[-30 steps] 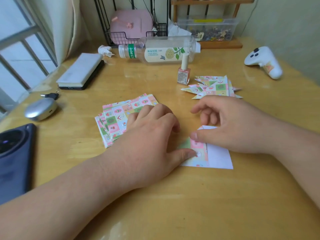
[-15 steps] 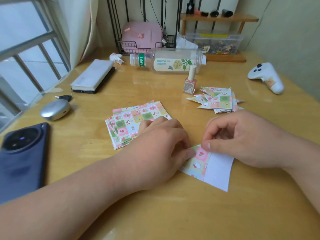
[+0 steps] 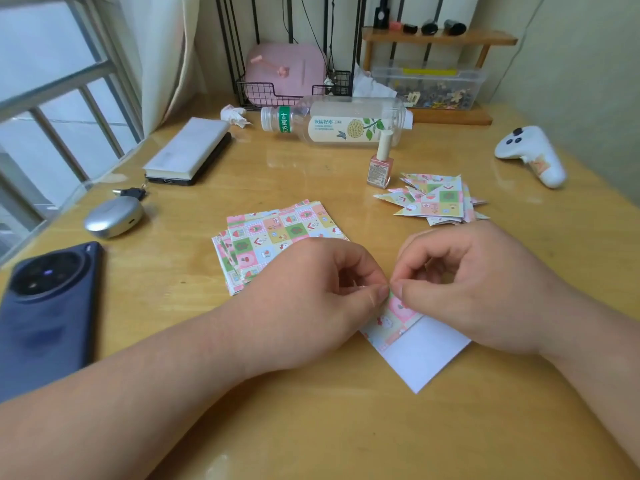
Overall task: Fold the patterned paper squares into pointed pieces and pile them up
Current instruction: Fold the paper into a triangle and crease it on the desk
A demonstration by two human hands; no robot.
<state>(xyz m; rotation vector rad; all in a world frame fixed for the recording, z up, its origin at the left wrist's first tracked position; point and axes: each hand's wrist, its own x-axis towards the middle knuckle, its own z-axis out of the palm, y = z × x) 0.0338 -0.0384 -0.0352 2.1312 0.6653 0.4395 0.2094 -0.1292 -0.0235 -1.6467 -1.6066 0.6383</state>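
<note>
One patterned paper square [image 3: 412, 344] lies on the desk [image 3: 346, 431] near the middle of its front edge, white underside up, with a patterned strip folded over it and one white corner pointing at the front edge. Both hands work its far tip. The left hand [image 3: 311, 296] and the right hand [image 3: 481, 289] each pinch it between thumb and forefinger, the two thumbs nearly touching and the other fingers curled in.

Just behind the left hand sits one fanned stack of flat squares [image 3: 270, 237], printed with little houses, trees and strawberries. Behind the right hand is one pile of folded pointed pieces [image 3: 436, 200]; they overlap too much to count, perhaps half a dozen.

Beside that pile stands one pink nail polish bottle [image 3: 380, 164], its label too small to read. Behind it one clear drink bottle [image 3: 339, 123] lies on its side, looking empty, with 东方树叶 on its green neck band and 茉莉花茶 on the pale label.

Along the back edge, a wire basket [image 3: 273, 93] holds one pink case [image 3: 287, 69], and a clear plastic box [image 3: 433, 86] holds many small mixed bits.

Toward the right edge rests one white controller [image 3: 530, 154]. Toward the left edge lie one dark phone [image 3: 48, 299] and one silver earbud case [image 3: 114, 216].
</note>
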